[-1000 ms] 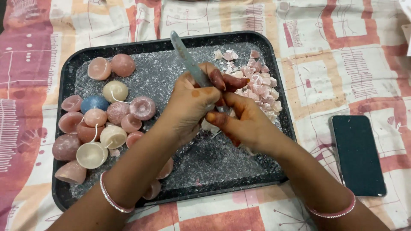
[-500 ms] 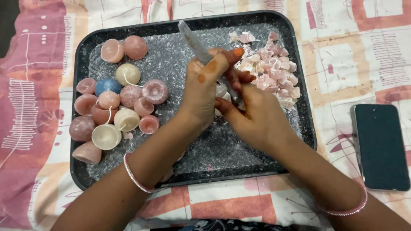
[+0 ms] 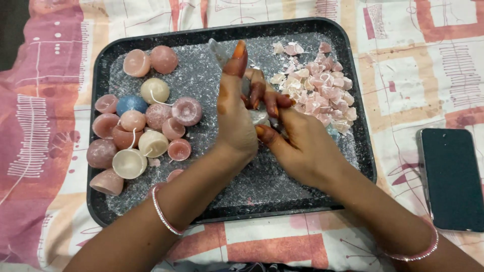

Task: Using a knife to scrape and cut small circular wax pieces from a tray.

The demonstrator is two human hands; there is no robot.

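— What do the hands do now?

— My left hand (image 3: 234, 118) is closed around a knife (image 3: 220, 52); its dull grey blade points up and away. My right hand (image 3: 297, 143) pinches a small pale wax piece (image 3: 259, 118) against the blade, over the middle of the tray (image 3: 101, 201).

— And the tray?

— Dark, rectangular, with rounded corners, dusted with white crumbs. On the left lie smooth dome-shaped candles (image 3: 151, 121), pink, cream, one blue, some with wicks. On the right, a heap of rough pink chips (image 3: 325, 88). A flat black phone (image 3: 451, 179) lies on the patterned cloth (image 3: 50, 126), well apart.
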